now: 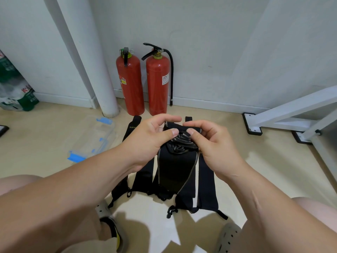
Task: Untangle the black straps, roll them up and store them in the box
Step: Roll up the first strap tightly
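A partly rolled black strap (177,159) with grey edging is held up in front of me. My left hand (149,137) grips its roll from the left, thumb on top. From the right, my right hand (212,141) pinches the same roll. The strap's loose end hangs down to the floor. Several more black straps (206,185) lie flat on the floor beneath, between my feet. A clear plastic box (91,137) with blue clips sits on the floor to the left of my hands.
Two red fire extinguishers (144,83) stand against the wall ahead, beside a white pipe (102,88). A white metal frame (284,117) with black feet stands at the right. A printed bag (16,88) leans at the far left.
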